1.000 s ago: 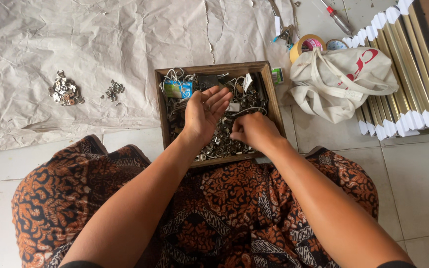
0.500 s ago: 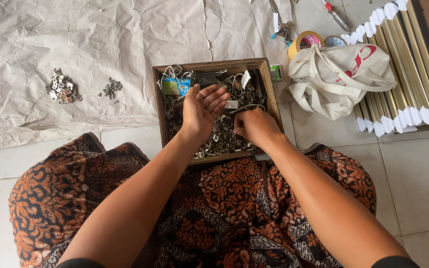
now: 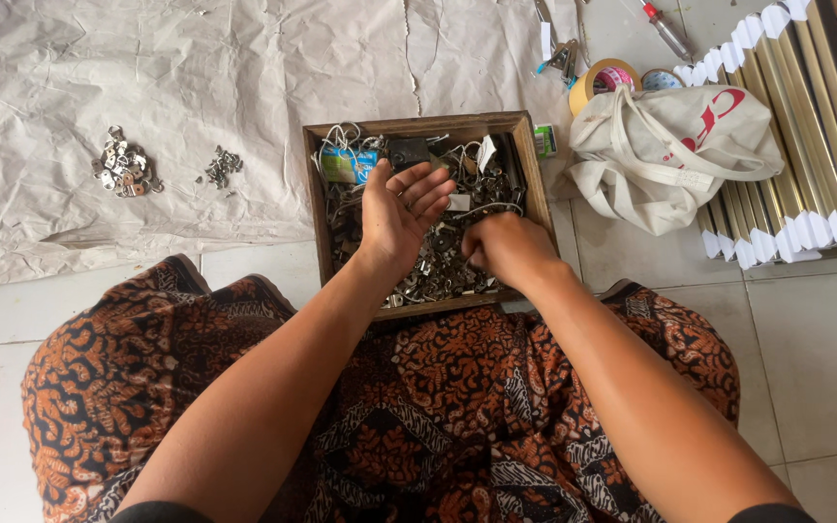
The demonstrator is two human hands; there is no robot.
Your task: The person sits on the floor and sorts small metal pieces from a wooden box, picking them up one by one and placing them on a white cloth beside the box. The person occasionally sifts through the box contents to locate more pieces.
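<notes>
Left hand: the left hand (image 3: 401, 208) is held palm up over the middle of the wooden box (image 3: 314, 203), fingers (image 3: 425, 189) loosely spread and slightly curled. Nothing can be made out in the palm.

Right hand: the right hand (image 3: 506, 247) is turned knuckles up, with fingers curled under and pressed together, reaching down into the metal parts (image 3: 438, 276). What the fingertips pinch cannot be told, because the back of the hand hides them.

Box: a shallow brown wooden box rests against the person's lap, on the edge of crumpled paper (image 3: 147, 87). It holds a tangle of small silver metal parts, some wire and a small blue packet (image 3: 348, 165) in its far left corner.

Parts and fingers: the metal parts lie directly under both hands; the right hand touches them, while the left hand seems to hover just above.

Hidden or unclear: the box's near rim is partly covered by the forearms. Single parts are too small to tell apart.

Elsewhere: two small heaps of metal parts (image 3: 126, 165) lie on the paper, well to the left of the box. A cream cloth bag (image 3: 670, 145) sits just right of the box, with a roll of tape (image 3: 598, 77) behind it and a row of gold strips (image 3: 806, 126) at the right edge, cut off by the frame.

Lap: a brown and orange patterned cloth (image 3: 418, 416) covers the knees.
</notes>
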